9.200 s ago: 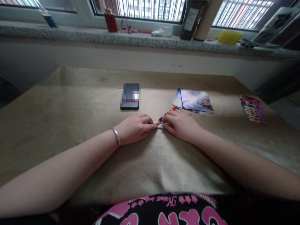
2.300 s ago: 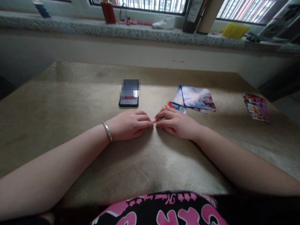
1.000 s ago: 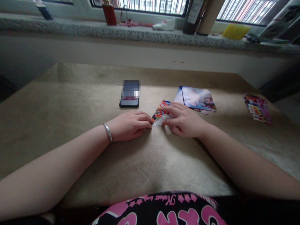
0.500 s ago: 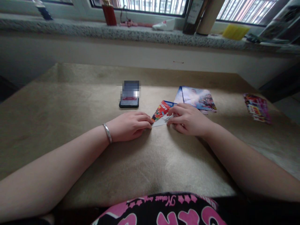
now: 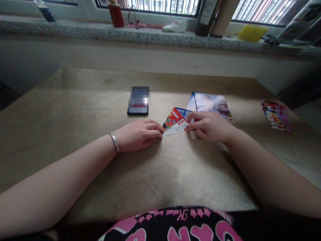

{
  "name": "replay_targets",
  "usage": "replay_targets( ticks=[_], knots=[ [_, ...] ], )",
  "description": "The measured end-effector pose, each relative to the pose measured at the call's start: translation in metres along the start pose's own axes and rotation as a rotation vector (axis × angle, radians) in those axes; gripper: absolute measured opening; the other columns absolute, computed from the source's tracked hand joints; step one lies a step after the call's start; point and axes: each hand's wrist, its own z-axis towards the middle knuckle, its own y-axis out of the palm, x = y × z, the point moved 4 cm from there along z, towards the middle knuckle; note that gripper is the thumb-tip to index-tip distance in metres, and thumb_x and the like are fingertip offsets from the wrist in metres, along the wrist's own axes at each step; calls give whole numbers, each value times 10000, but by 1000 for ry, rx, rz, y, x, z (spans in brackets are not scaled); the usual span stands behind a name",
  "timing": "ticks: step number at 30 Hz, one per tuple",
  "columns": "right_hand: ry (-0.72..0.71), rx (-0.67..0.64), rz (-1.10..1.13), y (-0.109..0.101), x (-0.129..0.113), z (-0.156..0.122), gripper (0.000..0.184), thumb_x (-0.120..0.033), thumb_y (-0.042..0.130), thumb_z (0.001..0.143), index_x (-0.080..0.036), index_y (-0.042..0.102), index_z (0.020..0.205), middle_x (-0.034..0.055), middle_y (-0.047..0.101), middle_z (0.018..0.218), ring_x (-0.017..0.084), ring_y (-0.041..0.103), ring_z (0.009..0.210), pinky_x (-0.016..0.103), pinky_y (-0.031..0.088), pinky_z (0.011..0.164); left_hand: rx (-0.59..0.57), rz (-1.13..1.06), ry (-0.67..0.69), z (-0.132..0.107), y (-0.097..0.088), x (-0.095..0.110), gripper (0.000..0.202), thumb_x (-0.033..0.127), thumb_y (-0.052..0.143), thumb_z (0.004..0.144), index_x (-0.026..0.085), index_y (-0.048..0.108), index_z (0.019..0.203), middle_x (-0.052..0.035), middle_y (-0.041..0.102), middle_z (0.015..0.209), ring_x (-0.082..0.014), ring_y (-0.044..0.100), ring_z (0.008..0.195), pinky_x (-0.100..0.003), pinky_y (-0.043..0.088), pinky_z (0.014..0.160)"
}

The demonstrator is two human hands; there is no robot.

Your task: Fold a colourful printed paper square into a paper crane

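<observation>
Held on the table (image 5: 150, 180) between left hand (image 5: 141, 134) and right hand (image 5: 210, 126), with each grip clamped on an end of one folded leaflet (image 5: 174, 123), apparently to keep the fold from slipping. Surrounded by one phone (image 5: 138, 103), at least two glossy sheets (image 5: 212, 103) just beyond and, well to the right, one pile of pink cards (image 5: 275, 115) too blurred to count, seemingly set aside for working room.
</observation>
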Motion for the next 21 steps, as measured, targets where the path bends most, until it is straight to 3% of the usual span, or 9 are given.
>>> replay_targets(
  ticks=[5, 13, 21],
  knots=[
    [12, -36, -3, 1, 2, -1, 352, -121, 461, 755, -270, 737, 915, 37, 656, 1061, 135, 613, 719, 264, 426, 617, 3, 2, 13, 0, 0, 0, 259, 114, 466, 858, 195, 619, 1050, -85, 624, 1188, -195, 569, 1098, -361, 504, 926],
    [-12, -22, 36, 2, 10, -5, 354, -67, 435, 749, -239, 733, 834, 39, 661, 1129, 155, 658, 817, 285, 492, 727, 19, -30, 23, -3, 2, -4, 142, 141, 483, 875, 177, 619, 892, -83, 624, 1183, -197, 568, 1089, -363, 505, 907],
    [-19, -44, 54, -1, 13, -6, 332, -86, 428, 780, -220, 731, 788, 48, 688, 1082, 155, 667, 794, 292, 514, 717, 31, -42, 49, -3, 0, -3, 147, 129, 476, 876, 181, 612, 890, -66, 645, 1167, -191, 567, 1103, -348, 503, 917]
  ],
)
